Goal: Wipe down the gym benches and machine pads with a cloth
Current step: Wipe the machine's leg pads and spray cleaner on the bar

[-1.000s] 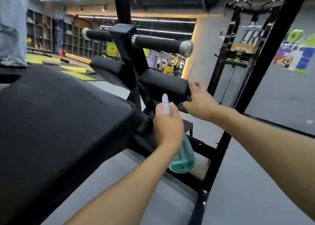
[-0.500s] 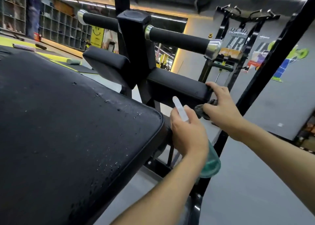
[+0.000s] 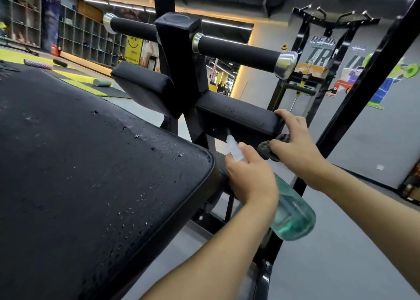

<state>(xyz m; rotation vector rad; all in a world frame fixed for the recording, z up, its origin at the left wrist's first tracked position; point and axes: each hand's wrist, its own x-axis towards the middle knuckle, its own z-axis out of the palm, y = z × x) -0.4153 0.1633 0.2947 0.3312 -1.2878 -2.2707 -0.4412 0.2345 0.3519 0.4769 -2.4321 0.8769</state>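
Grey crumpled cloth (image 3: 269,149) clamped in R hand (image 3: 295,146), L hand (image 3: 251,182) gripping translucent bottle (image 3: 294,216)

bench (image 3: 91,174) left, pad (image 3: 238,117) behind

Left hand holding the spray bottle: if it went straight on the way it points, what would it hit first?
Probably the small black padded rest, just ahead of the nozzle of the teal-tinted plastic spray bottle; gap unclear.

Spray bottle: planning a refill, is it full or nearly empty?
Mostly empty: in the clear teal-tinted plastic spray bottle, darker liquid pools only near its base.
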